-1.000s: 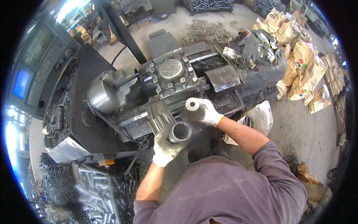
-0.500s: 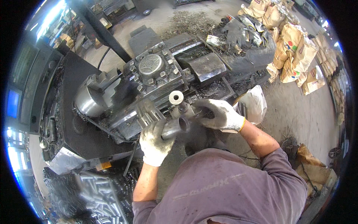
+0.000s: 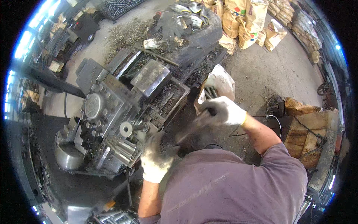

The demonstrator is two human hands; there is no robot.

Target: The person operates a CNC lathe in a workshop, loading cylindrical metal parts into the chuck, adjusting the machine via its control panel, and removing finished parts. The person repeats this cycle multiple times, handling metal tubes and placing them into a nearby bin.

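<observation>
My right hand [image 3: 223, 111], in a white glove with dark-stained fingers, is closed around a long greyish piece [image 3: 192, 127] smeared by motion; its exact kind cannot be made out. That piece slants down and left toward my left hand [image 3: 156, 158]. My left glove is also blurred, and whether its fingers hold anything does not show. Close to it, several short metal cylinders [image 3: 123, 149] lie in a row on the lathe. Behind them are a pale ring [image 3: 126, 129] and a dark knob. A white bag [image 3: 223, 81] with dark metal pieces inside stands just beyond my right hand.
The lathe's tool post [image 3: 95, 106] and chuck [image 3: 69, 156] are at left. Dark gloves [image 3: 171, 26] lie on its far end. Paper sacks [image 3: 242, 22] stand at the back. A wooden crate [image 3: 313, 142] is at right, and a tray of metal parts [image 3: 117, 217] at bottom left.
My view has turned right, so the lathe sits further left. The metal tube seen in my left hand no longer shows clearly there; a blurred long piece now extends from my right hand.
</observation>
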